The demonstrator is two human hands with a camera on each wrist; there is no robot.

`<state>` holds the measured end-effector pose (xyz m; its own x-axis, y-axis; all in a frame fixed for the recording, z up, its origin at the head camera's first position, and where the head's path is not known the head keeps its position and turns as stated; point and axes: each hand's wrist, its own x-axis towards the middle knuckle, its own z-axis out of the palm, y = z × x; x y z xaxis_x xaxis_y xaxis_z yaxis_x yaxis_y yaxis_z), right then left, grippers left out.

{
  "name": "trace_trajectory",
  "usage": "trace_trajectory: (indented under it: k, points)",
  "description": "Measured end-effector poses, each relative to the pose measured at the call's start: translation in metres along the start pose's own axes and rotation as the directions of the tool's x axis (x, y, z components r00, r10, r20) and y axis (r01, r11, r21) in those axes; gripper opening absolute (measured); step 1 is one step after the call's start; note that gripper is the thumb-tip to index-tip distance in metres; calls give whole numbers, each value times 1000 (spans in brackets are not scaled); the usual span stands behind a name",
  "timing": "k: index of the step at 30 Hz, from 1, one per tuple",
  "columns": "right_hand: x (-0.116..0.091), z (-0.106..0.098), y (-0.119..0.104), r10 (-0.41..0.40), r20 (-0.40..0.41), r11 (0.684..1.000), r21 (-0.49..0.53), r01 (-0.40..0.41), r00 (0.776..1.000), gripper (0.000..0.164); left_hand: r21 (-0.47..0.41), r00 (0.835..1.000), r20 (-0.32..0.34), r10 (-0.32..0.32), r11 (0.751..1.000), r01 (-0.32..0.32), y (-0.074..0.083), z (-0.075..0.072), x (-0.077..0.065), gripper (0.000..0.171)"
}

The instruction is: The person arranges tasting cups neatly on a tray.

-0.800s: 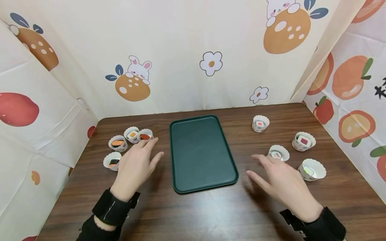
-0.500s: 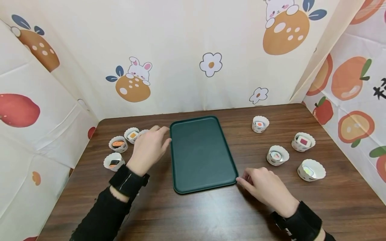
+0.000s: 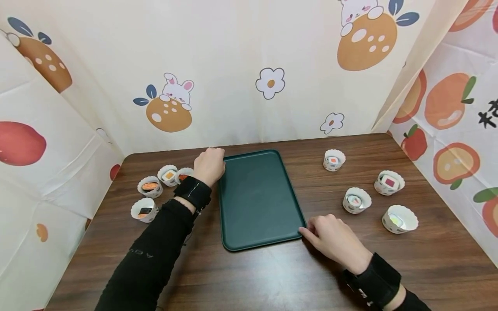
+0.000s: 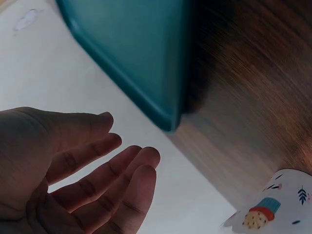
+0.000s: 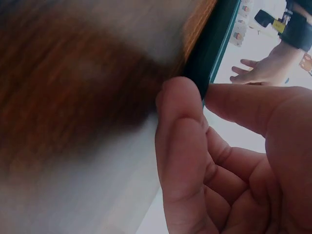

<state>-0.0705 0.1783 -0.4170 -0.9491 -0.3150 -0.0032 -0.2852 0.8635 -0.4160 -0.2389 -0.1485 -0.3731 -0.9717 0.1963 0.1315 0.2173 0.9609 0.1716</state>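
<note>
A dark green rectangular tray (image 3: 258,198) lies on the brown table. My right hand (image 3: 336,237) pinches its near right corner, thumb on one side of the rim and forefinger on the other in the right wrist view. My left hand (image 3: 210,166) is at the far left corner, its back hiding that corner from the head camera. Seen from the left wrist, the loosely bent fingers (image 4: 105,195) and thumb stand apart beside the tray's corner (image 4: 168,117), with nothing between them.
Left of the tray stand several small paper cups holding sushi pieces, among them an orange-topped one (image 3: 150,186). On the right are more such cups, the nearest holding a pale piece (image 3: 397,220). A patterned curtain (image 3: 233,56) hangs behind the table.
My left hand has moved from over the left cups away and rightward to the tray's far left corner. My right hand came from beside a cup to the near right corner and pinches it.
</note>
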Motion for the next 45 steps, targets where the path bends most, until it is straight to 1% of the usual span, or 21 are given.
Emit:
trace_trajectory:
  k: [6, 12, 17, 23, 27, 30, 33, 37, 42, 45]
  points:
    - [1, 4, -3, 5, 6, 1000, 4, -5, 1000, 45, 17, 998, 44, -35, 999, 34, -6, 12, 13, 18]
    - [1, 7, -4, 5, 7, 1000, 14, -5, 1000, 44, 2, 998, 44, -36, 999, 36, -15, 21, 17, 24]
    - [3, 7, -3, 6, 16, 1000, 15, -6, 1000, 46, -26, 999, 40, -26, 999, 27, -22, 26, 19, 23]
    - [4, 6, -2, 8, 27, 1000, 27, -9, 1000, 48, -34, 1000, 23, -17, 999, 18, -25, 31, 22, 21]
    - [5, 4, 0, 1, 27, 999, 35, -2, 1000, 49, -37, 1000, 3, -15, 999, 15, -25, 32, 22, 20]
    - [6, 2, 2, 11, 43, 999, 48, -13, 999, 49, -39, 1000, -10, -6, 999, 5, -25, 32, 21, 20]
    - [8, 0, 4, 18, 59, 998, 65, -22, 998, 46, -39, 1000, -20, -16, 999, 15, -26, 32, 20, 20]
    - [10, -3, 8, 9, 64, 996, 84, -14, 998, 45, -28, 999, -30, -34, 999, 33, -27, 32, 16, 18]
    - [14, -7, 13, 12, 54, 997, 79, -16, 998, 45, -2, 999, -34, -22, 1000, 22, -30, 33, 10, 18]
    - [16, -8, 17, 16, 41, 998, 66, -19, 999, 45, 3, 1000, -25, -18, 1000, 18, -32, 32, 5, 17]
